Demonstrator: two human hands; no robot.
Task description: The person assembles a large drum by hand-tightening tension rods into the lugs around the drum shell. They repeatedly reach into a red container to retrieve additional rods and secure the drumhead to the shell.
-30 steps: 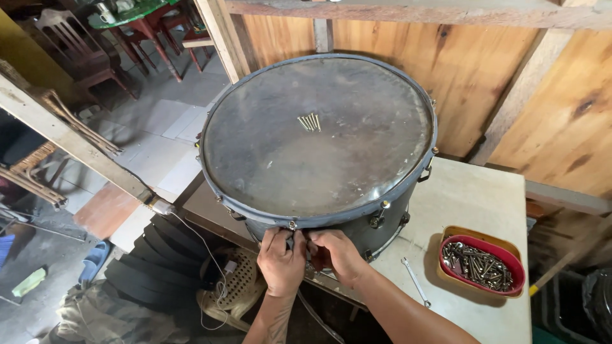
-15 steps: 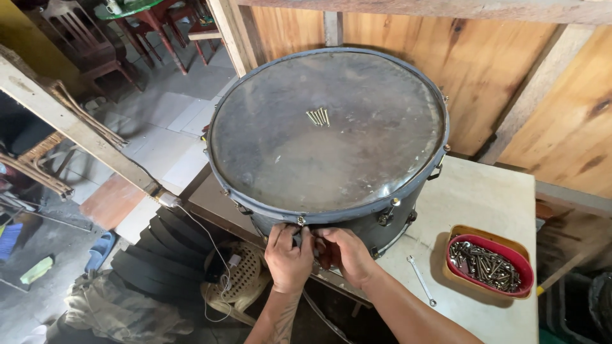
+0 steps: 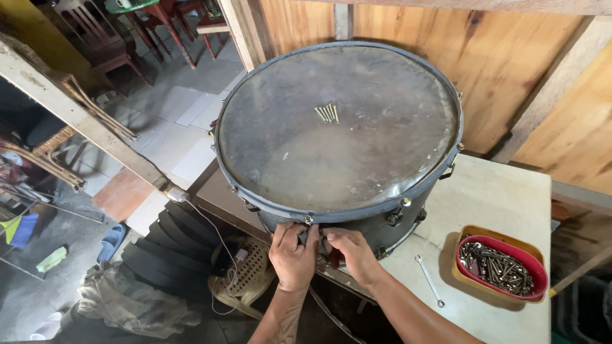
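A large grey drum [image 3: 338, 134] with a worn, dusty head stands on a pale table [image 3: 497, 197]. Several brass-coloured screws [image 3: 327, 113] lie together on the drumhead near its far middle. My left hand [image 3: 292, 255] and my right hand [image 3: 347, 253] are side by side at the near wall of the drum, just under the rim. Their fingers are closed around a small fitting or tool at a tension rod; what exactly they hold is hidden by the fingers.
A red bowl [image 3: 500, 267] inside a yellow one holds many metal bolts at the table's right. A small wrench [image 3: 430, 280] lies beside it. Wooden walls stand behind. Left below are a floor with chairs [image 3: 95, 38], a plastic stool [image 3: 245, 274] and cloth.
The view has shifted slightly, so the drum sits a little more to the right. Both hands stay at the same spot under the near rim with small finger movements.
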